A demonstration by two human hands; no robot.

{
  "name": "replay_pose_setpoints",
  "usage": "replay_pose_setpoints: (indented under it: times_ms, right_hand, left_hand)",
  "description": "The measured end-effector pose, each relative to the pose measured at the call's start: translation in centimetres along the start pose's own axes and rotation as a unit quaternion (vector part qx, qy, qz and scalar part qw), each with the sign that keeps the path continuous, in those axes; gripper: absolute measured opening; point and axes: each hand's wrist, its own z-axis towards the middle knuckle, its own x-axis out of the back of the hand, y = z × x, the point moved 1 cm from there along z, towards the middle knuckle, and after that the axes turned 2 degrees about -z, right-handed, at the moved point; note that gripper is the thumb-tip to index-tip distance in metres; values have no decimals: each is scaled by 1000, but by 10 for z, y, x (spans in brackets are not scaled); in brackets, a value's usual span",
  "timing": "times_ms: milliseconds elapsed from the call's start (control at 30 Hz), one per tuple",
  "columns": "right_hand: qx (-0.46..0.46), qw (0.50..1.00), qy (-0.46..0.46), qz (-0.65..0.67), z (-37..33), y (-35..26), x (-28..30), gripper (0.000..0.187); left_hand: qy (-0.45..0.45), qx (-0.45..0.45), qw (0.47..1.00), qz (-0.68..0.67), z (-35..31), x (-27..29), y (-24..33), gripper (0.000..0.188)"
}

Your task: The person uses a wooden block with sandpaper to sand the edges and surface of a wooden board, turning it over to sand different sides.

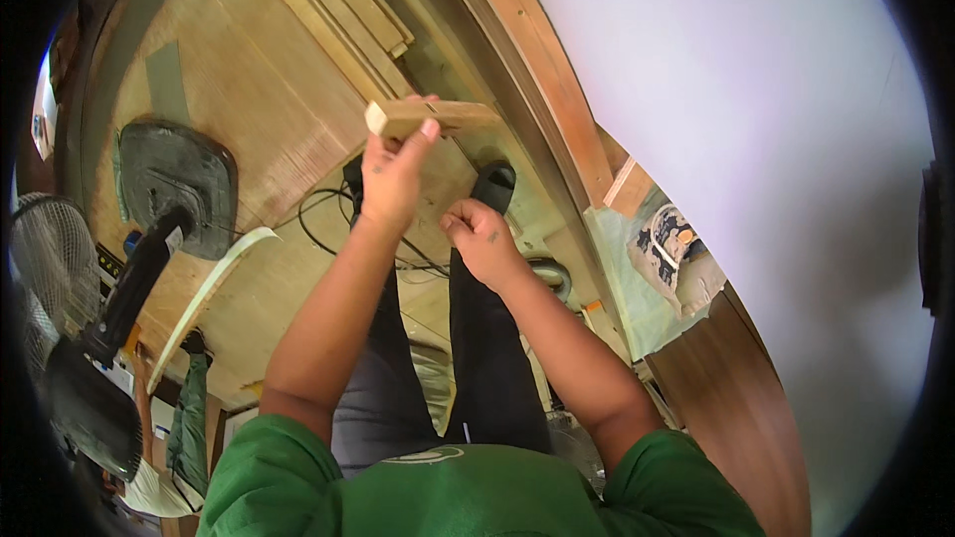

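My left hand (393, 174) grips a short piece of wood (463, 116), thumb on its near side and fingers behind it. One end of the wood, at the left, is pale and cut at an angle. Lower and to the right, my right hand (484, 241) is closed, with fingertips and thumb pressed together. Whatever it may pinch is too small or hidden to make out. The two hands are apart, both in front of my legs and above the floor.
At left stands a black fan (149, 268) with a square base (179, 184). Black cable (313, 224) loops near my feet. Long wooden boards (338, 10) lie ahead. A large white panel (736, 89) fills the right, beside a patterned bag (676, 254). Another person (189, 428) is at lower left.
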Motion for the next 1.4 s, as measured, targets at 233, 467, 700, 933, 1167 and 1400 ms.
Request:
replay_pose_setpoints:
  times_ms: [233,467,700,933,1167,1400]
  right_hand:
    - [-144,957,52,-246,-38,93,57,18]
    - [-85,929,356,-56,-55,147,138,25]
    - [-253,941,226,0,-117,194,159,12]
    - [-251,948,174,-85,-170,223,173,10]
    - [-281,946,159,12,-164,187,182,17]
    - [-226,963,145,-34,-139,129,181,22]
  left_hand:
    - [-91,103,991,-6,1,-1,-20,39]
    - [-116,276,948,-109,-39,-44,-125,47]
    - [-97,273,943,-166,-128,-116,-193,56]
    - [-126,258,948,-139,-142,-146,-186,37]
    - [-96,258,949,-151,-136,-145,-178,33]
    - [-43,147,980,-123,-57,-107,-141,36]
